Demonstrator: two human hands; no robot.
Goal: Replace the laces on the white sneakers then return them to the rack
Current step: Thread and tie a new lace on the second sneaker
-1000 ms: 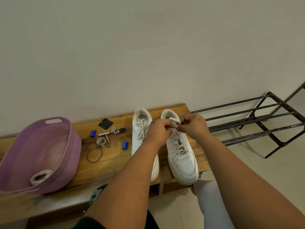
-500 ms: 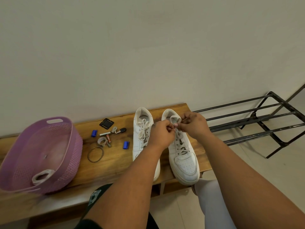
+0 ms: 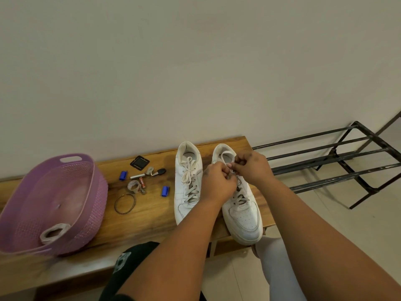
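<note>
Right-hand white leather sneaker (image 3: 240, 205) on wooden bench (image 3: 152, 213), left hand (image 3: 218, 183) and right hand (image 3: 251, 168) touching above its tongue, both pinching its white lace (image 3: 240, 197)

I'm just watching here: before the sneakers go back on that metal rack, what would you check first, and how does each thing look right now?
1. Left sneaker laced and tied: ok, a bow shows near its top.
2. Right sneaker tied: not ok, the left hand and right hand both pinch its lace near the upper eyelets.
3. Lace threaded through every eyelet: cannot tell, the hands hide the top rows.
4. Both sneakers steady on the bench: not ok, the right one's toe hangs over the front edge.
5. Rack free: ok, nothing sits on the bars that show.
</note>
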